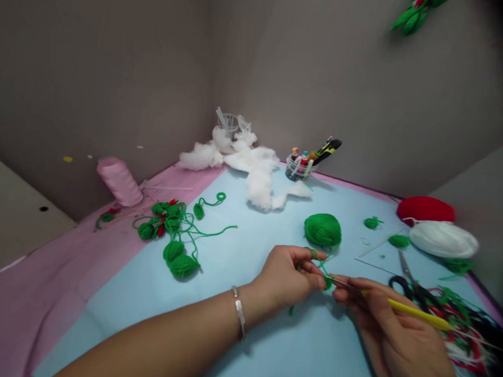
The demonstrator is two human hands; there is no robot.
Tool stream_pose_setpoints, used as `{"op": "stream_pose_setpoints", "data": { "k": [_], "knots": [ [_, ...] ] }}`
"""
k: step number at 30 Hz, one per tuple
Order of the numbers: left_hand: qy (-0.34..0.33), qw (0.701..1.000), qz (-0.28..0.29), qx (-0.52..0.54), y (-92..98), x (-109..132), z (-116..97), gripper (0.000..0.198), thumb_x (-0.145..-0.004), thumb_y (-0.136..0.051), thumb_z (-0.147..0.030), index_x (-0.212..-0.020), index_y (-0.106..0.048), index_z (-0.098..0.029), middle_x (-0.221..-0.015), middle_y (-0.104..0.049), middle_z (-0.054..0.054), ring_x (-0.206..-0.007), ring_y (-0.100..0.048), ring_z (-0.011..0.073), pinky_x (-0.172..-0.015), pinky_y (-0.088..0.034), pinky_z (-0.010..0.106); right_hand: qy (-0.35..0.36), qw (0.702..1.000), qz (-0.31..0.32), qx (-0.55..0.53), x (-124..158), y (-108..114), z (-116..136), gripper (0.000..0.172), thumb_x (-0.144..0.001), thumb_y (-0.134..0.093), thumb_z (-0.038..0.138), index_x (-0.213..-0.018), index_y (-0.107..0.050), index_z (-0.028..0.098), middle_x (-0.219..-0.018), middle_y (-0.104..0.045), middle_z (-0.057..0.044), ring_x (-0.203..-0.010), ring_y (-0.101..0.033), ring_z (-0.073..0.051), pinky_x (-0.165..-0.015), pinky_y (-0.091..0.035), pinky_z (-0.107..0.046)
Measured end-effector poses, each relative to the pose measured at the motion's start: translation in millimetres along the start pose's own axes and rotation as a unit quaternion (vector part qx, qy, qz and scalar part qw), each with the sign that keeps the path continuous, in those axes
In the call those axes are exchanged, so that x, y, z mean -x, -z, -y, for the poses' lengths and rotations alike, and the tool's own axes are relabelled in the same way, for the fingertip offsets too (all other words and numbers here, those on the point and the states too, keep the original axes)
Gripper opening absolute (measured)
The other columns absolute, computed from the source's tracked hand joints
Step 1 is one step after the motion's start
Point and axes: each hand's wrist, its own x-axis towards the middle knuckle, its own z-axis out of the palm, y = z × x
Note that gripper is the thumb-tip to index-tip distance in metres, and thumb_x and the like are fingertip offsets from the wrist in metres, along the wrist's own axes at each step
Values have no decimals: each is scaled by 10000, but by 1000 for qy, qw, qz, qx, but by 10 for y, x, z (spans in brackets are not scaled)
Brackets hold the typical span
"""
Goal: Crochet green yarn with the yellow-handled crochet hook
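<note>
My left hand, a silver bracelet on its wrist, pinches a small piece of green crochet. Green yarn runs over its raised fingers. In my right hand is a crochet hook with a yellow handle, and its metal tip meets the green piece. Just beyond my left hand lies a ball of green yarn. The fingertips partly cover the crochet piece, so its shape is hard to make out.
Scissors and tangled yarn scraps lie at the right, below red yarn and white yarn. White stuffing and a pen cup stand at the back. Green crocheted pieces and a pink yarn cone are leftward.
</note>
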Motion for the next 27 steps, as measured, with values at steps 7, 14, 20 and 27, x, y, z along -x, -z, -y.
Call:
{"op": "stream_pose_setpoints", "data": {
  "k": [7,14,20,27],
  "knots": [
    [9,1000,-10,-8,5,-1,2,469,-513,-752,-16,-974,-751,-103,-607,-601,-40,-572,-523,79,-634,-424,233,32,996,1,86,5,52,-43,346,-713,-804,567,-746,-795,222,-820,-769,-109,-652,-739,-191,-644,-607,-183],
    [-4,1000,-19,-12,-3,-8,33,435,-525,-735,-11,-950,-745,-106,-605,-607,-40,-564,-532,77,-632,-436,235,46,984,14,172,-6,203,-160,330,-818,-715,546,-884,-796,232,-950,-773,-99,-820,-742,-190,-753,-600,-193],
    [-27,998,-50,-38,-25,-24,72,340,-580,-661,0,-890,-751,-109,-622,-609,-27,-570,-538,81,-625,-444,225,129,969,20,210,74,64,-29,233,-831,-701,478,-881,-802,275,-872,-784,-58,-730,-754,-169,-721,-600,-179],
    [-83,984,-95,-128,-74,10,130,343,-618,-563,52,-821,-763,-139,-637,-593,-20,-604,-531,102,-609,-431,223,109,970,42,211,4,-52,15,288,-809,-693,493,-822,-806,228,-813,-779,-75,-661,-750,-168,-672,-581,-155]
  ]
}}
